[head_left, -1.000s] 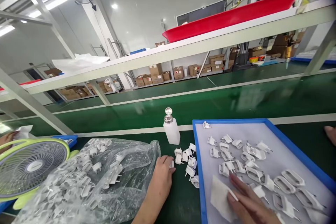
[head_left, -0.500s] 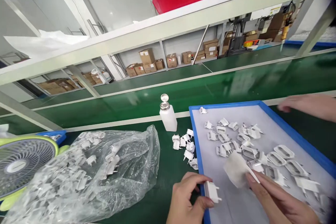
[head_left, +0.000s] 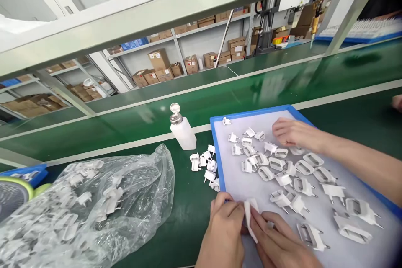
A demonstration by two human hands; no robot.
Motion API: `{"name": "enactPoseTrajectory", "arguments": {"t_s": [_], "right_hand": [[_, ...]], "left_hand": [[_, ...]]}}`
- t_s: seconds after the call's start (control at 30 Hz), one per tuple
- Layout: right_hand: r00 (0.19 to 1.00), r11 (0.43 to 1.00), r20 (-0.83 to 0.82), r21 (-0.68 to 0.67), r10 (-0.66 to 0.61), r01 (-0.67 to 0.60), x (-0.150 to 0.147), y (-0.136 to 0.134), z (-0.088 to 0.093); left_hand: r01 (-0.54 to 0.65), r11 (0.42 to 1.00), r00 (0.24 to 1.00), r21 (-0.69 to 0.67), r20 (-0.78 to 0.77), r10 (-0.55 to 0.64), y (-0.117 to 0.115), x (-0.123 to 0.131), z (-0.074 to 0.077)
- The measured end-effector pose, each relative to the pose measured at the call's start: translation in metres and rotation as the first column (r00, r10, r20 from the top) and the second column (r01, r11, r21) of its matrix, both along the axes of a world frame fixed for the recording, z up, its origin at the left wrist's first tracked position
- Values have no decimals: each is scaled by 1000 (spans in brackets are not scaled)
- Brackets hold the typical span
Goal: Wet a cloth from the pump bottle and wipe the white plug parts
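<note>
I'm watching my left hand (head_left: 223, 228) and right hand (head_left: 278, 238) pinching closed together around a white wipe (head_left: 250, 217) at the near edge of the blue tray (head_left: 216, 150). The fingers are hiding whatever sits inside the wipe. A co-worker's hand (head_left: 292, 132) is covering some white plug parts (head_left: 276, 163) at the tray's far end.
</note>
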State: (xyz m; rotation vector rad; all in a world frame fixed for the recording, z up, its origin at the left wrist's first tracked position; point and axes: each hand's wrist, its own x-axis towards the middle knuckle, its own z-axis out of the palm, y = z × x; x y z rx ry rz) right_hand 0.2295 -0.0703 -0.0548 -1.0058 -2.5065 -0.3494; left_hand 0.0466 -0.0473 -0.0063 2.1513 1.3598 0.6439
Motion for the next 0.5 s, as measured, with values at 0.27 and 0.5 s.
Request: {"name": "enactPoseTrajectory", "arguments": {"t_s": [0.27, 0.5], "right_hand": [[996, 999, -79, 11, 39, -39, 8, -8, -12], [819, 974, -542, -211, -189, 85, -24, 0, 35]], "left_hand": [[11, 990, 987, 141, -159, 12, -1, 0, 4], [32, 864, 984, 502, 138, -116, 7, -14, 2]]}}
